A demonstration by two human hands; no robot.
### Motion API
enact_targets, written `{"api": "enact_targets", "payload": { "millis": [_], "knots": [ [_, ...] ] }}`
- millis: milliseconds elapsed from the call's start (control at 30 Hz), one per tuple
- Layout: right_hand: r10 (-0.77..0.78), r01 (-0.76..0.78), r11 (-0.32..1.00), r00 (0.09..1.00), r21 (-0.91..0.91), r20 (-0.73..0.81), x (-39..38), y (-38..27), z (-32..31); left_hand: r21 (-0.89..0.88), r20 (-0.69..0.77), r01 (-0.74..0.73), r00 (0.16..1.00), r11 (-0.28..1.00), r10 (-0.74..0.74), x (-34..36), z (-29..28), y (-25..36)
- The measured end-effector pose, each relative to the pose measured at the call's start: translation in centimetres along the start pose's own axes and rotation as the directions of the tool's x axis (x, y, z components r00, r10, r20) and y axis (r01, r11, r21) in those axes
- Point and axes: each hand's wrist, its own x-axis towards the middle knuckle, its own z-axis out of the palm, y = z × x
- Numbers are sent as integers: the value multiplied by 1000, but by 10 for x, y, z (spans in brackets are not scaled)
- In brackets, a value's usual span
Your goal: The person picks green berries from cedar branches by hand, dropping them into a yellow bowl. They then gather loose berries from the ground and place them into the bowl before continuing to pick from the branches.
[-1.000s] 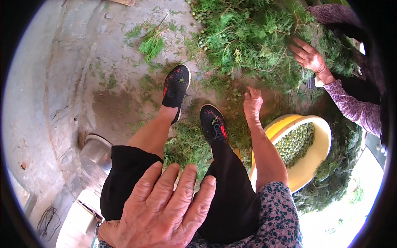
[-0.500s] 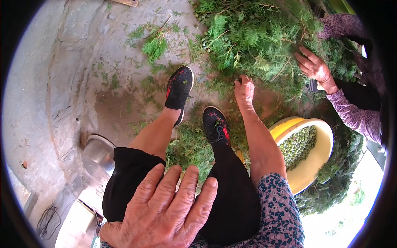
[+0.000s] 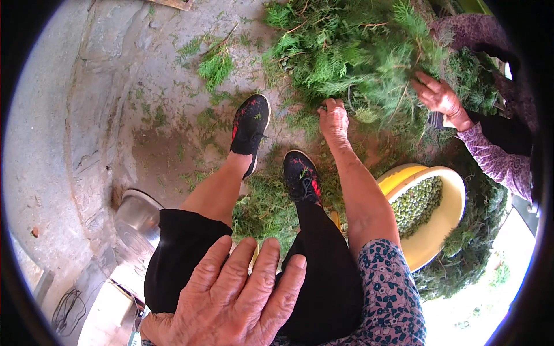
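Observation:
My left hand (image 3: 231,294) is spread over my lap, back upward, fingers apart and holding nothing. My right hand (image 3: 333,119) reaches forward to the near edge of a heap of green conifer branches (image 3: 340,55). Its fingers are curled together. What they pinch, if anything, is too small and hidden to make out. Across from me on the right, a co-worker's hand (image 3: 440,97) in a purple patterned sleeve is at the same branches. Right of my forearm, a yellow basin (image 3: 430,248) holds many small round green cones (image 3: 418,207).
Black shoes (image 3: 252,124) on my feet stand among scattered sprigs. A loose sprig (image 3: 217,64) lies on the concrete floor (image 3: 115,52) ahead. A metal pot (image 3: 138,212) is left of my knee, with a cable (image 3: 68,311) beyond it. More foliage (image 3: 467,254) lies behind the basin.
My right hand has shifted slightly left and forward along the foliage edge. The branches have moved and look blurred near the co-worker's hand. My left hand has sunk slightly.

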Motion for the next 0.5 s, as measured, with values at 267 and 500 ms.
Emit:
{"api": "enact_targets", "payload": {
  "millis": [267, 500],
  "knots": [
    [351, -405, 380, 895, 832, 275, -38, 10, -39, 4, 12, 6, 1000, 1000, -6, -4, -3, 3],
    [397, -379, 701, 911, 605, 111, -30, 17, -13, 0, 0, 5, 1000, 1000, -5, 1, 0, 4]
  ]
}}
